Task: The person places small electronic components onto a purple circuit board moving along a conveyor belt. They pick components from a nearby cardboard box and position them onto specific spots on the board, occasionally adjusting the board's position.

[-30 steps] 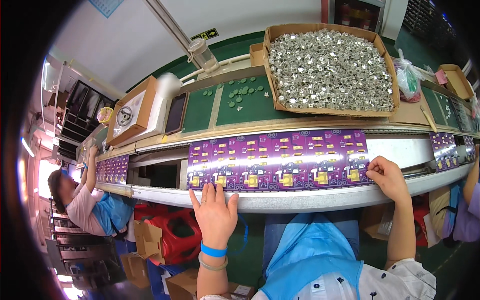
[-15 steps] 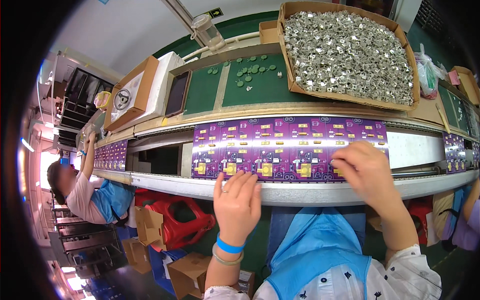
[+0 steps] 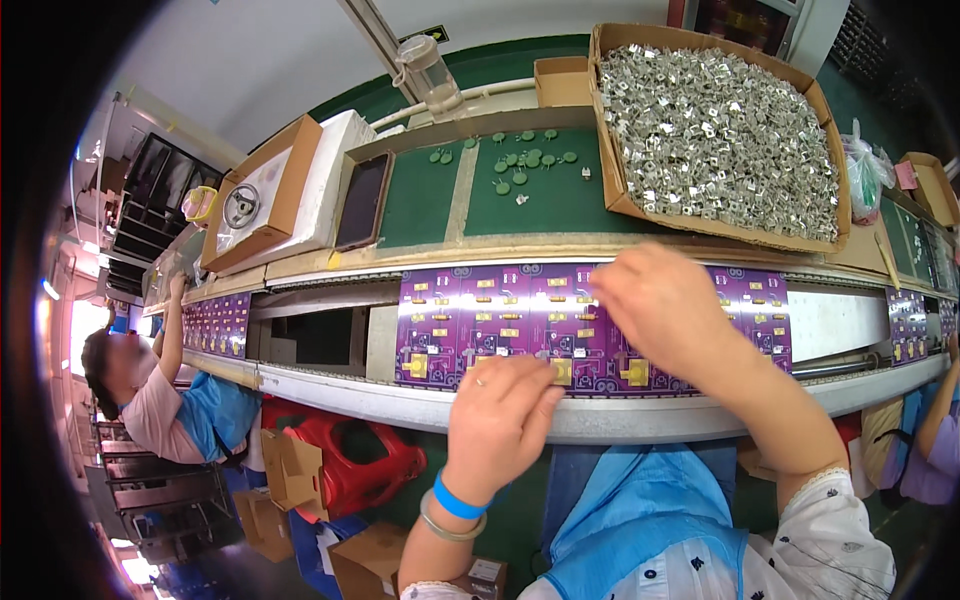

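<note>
A long purple circuit board panel (image 3: 480,330) with yellow pads and small parts on it lies across the rails in front of me. My left hand (image 3: 500,415) rests at the panel's near edge, its fingers stretched forward over the yellow pads; it holds nothing I can see. Over the panel's middle, toward the far edge, is my right hand (image 3: 660,310). Its fingers are curled and drawn together at the tips. Whatever lies between those fingertips is too small or hidden to make out.
Beyond the rail, a cardboard box (image 3: 835,120) is full of small metal parts (image 3: 720,140). Green disc-shaped components (image 3: 533,158) lie on the green work surface (image 3: 420,205). A dark tray (image 3: 362,203) and an open box (image 3: 300,170) stand left. Another person (image 3: 150,385) works further left.
My right hand has moved left and away from me, from the panel's near side toward its far side. My left hand has shifted slightly right along the near edge. The whole view has shifted a little.
</note>
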The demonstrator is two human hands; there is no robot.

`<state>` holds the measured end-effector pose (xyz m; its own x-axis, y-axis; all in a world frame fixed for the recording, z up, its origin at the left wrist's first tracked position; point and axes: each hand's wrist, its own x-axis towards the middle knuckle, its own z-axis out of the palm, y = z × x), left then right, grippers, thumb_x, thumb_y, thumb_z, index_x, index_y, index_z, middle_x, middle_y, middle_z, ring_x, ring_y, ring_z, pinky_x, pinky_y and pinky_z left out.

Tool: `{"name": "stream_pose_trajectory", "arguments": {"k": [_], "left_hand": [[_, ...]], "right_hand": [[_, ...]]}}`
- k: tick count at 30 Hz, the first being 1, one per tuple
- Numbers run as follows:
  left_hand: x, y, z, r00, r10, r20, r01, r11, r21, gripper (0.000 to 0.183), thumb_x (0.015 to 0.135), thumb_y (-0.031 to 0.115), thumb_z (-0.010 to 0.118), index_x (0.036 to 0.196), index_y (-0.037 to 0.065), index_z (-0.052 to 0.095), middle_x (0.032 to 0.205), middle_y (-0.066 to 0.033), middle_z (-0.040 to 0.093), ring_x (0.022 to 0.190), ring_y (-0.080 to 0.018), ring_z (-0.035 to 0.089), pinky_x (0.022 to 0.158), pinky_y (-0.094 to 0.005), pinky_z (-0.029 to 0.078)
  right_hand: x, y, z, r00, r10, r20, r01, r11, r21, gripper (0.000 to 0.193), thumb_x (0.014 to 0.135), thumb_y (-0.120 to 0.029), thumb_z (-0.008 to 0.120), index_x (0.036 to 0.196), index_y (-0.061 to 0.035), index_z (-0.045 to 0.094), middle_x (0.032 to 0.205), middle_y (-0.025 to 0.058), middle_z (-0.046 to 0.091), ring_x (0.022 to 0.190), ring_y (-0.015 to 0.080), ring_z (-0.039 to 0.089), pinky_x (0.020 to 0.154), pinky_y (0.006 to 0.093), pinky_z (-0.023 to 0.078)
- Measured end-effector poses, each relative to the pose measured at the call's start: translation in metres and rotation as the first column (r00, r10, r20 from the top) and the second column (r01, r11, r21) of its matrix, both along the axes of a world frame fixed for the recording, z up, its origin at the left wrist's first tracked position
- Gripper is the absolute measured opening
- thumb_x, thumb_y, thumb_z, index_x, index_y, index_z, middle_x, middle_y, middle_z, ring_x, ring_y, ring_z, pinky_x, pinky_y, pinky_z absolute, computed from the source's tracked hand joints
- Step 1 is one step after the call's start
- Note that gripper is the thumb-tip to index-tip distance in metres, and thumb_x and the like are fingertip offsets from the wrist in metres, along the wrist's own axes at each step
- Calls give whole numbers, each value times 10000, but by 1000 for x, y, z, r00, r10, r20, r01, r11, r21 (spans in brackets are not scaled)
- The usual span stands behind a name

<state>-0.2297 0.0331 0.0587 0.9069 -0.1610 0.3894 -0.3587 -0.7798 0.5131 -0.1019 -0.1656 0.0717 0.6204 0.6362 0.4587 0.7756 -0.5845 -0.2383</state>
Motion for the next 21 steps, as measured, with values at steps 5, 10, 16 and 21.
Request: {"name": "stream_pose_trajectory", "arguments": {"k": [5, 10, 16, 21], "left_hand": [[80, 29, 12, 990, 138, 1, -138, 990, -15, 173, 893, 123, 707, 1033, 22, 722, 1032, -152, 723, 934, -335, 693, 812, -399, 543], [162, 56, 1, 951, 306, -46, -298, 945, 131, 232, 912, 188, 686, 1066, 22, 738, 1018, -163, 721, 879, -321, 693, 807, -405, 542], [176, 44, 11, 966, 244, -90, -242, 970, 35, 247, 898, 172, 710, 1088, 18, 740, 998, -151, 726, 841, -270, 695, 775, -371, 543], [185, -17, 46, 998, -24, 54, 29, 996, -85, 211, 893, 126, 717, 1070, 13, 736, 959, -139, 716, 837, -247, 691, 754, -347, 540]], "right_hand": [[73, 32, 19, 985, 29, 171, -1, 987, -160, 80, 754, -69, 673, 823, -62, 712, 828, 107, 683, 866, 292, 674, 741, 406, 566], [129, 59, 21, 974, 6, 226, 54, 964, -259, 80, 755, -87, 671, 780, -72, 746, 809, 127, 732, 867, 316, 718, 700, 431, 589], [167, 21, 49, 981, -141, 130, 156, 982, -110, 126, 895, -158, 654, 927, -77, 745, 887, 136, 727, 870, 355, 693, 772, 453, 554], [154, -56, 73, 935, -330, -129, 286, 918, -276, 187, 901, -186, 666, 1012, -52, 733, 914, 148, 729, 865, 346, 695, 789, 450, 546]]}}
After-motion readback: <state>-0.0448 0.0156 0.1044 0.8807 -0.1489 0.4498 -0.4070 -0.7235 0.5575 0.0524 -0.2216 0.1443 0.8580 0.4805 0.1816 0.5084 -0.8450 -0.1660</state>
